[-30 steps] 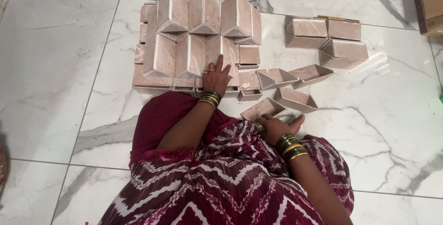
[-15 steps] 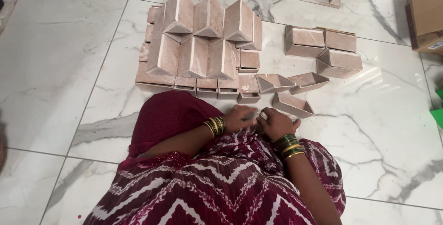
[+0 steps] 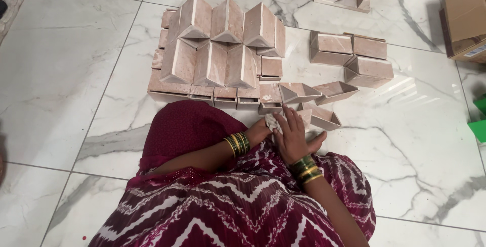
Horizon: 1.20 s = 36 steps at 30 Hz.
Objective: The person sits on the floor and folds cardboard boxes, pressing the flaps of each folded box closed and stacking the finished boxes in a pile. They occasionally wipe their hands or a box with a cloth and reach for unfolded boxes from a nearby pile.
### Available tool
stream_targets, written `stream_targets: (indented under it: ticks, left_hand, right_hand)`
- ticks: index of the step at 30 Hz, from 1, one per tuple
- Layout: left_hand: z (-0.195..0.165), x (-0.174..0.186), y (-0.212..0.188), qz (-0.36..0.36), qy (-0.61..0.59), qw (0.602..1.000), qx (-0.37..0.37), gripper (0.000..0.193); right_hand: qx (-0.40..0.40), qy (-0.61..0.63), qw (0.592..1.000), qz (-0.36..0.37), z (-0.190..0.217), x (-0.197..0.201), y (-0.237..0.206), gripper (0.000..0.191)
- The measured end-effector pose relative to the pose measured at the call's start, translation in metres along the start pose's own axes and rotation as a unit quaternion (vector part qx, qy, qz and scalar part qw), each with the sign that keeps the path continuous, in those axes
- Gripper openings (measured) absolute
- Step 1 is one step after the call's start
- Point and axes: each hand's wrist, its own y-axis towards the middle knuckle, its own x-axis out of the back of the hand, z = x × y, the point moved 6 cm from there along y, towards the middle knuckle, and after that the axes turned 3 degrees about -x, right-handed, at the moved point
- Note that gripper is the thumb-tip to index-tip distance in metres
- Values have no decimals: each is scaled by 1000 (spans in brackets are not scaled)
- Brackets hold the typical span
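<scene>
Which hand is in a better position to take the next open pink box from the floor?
The right hand, probably. It lies right beside the nearest open pink box. The left hand sits farther from it, pressed against a small pale piece between both hands.

Bright, even indoor light, soft glare on the glossy marble floor, sharp focus

Single head view, worn high, looking steeply down over the person's lap onto the marble floor. Faces forward toward the far edge; lap fills the near edge. Moderately close. No second view to compare.
</scene>
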Motion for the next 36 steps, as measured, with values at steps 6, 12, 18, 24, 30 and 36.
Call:
stream_targets:
  ticks: [6, 12, 18, 24, 30, 36]
  left_hand:
    - [-7, 14, -14, -45, -216, 972, 79, 41]
    - [0, 25, -17, -79, -198, 969, 129, 59]
    - [-11, 27, -4, -32, -185, 982, 30, 74]
    - [-57, 15, -18, 0, 238, 971, -30, 49]
    - [-109, -21, -32, 58, 504, 811, -291, 25]
    - [-95, 1, -29, -47, 290, 947, -130, 35]
  right_hand:
    - [-105, 17, 994, -26, -62, -8, 19, 43]
    - [-283, 419, 860, -74, -141, -19, 12, 32]
    - [-277, 570, 774, -17, -144, -36, 0, 31]
    - [-250, 398, 882, -27, -140, -23, 3, 31]
    - [-30, 22, 985, 169, -92, -27, -4, 33]
    - [-349, 209, 909, -95, -164, 20, -4, 40]
